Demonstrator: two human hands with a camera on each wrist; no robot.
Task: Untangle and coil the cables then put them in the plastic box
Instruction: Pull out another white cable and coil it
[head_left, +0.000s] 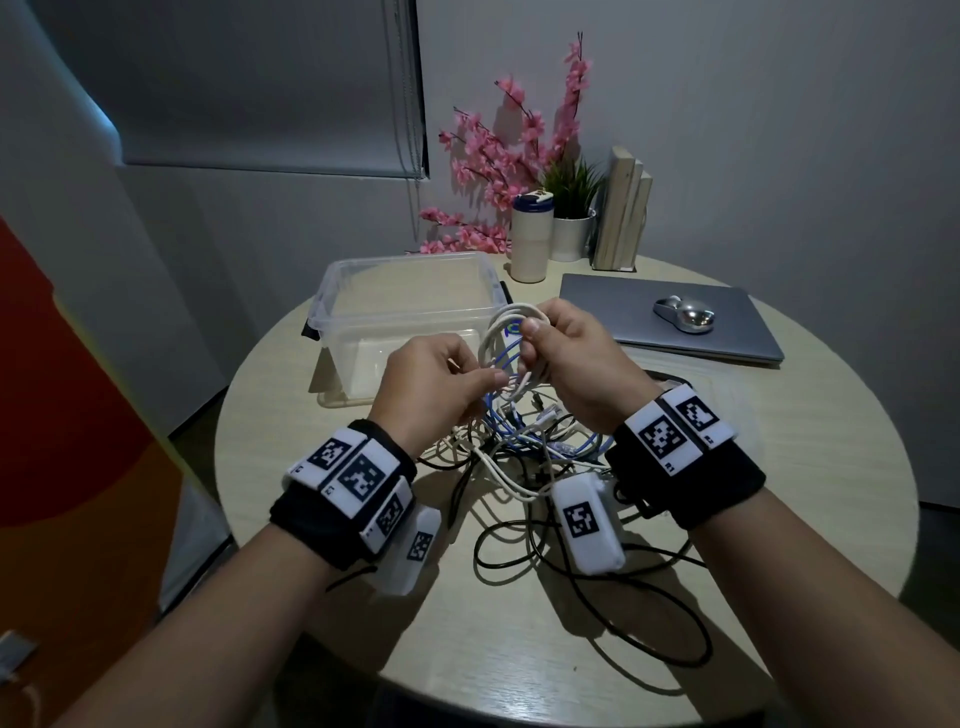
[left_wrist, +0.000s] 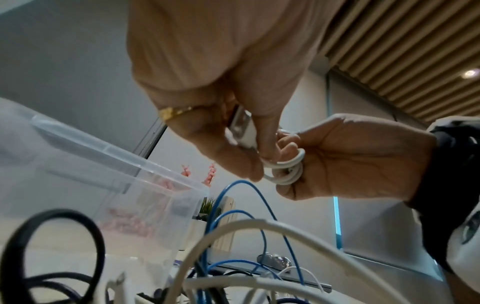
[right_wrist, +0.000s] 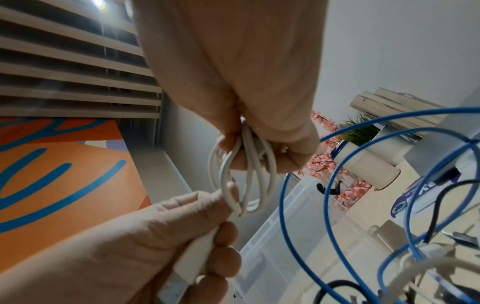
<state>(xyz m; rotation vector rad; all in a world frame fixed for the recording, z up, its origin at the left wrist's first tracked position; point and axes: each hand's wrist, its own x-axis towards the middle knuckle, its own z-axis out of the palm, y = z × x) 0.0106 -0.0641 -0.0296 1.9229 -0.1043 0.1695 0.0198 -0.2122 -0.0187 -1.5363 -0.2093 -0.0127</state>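
Both hands are raised over the round table, just in front of the clear plastic box (head_left: 324, 299), which holds nothing. My right hand (head_left: 530, 338) grips a small coil of white cable (head_left: 498, 325) with its fingers curled round the loops (right_wrist: 246, 174). My left hand (head_left: 483, 376) pinches the same cable's free end at its white USB plug (left_wrist: 240, 123), right next to the coil. Beneath the hands a tangle of blue, white and black cables (head_left: 519, 457) lies on the table.
A closed grey laptop (head_left: 737, 332) with a silver mouse (head_left: 683, 313) on it lies at the right. A white tumbler (head_left: 530, 239), pink flowers (head_left: 493, 156), a potted plant (head_left: 571, 228) and books (head_left: 621, 208) stand at the back. Black cable loops (head_left: 649, 623) reach the near table edge.
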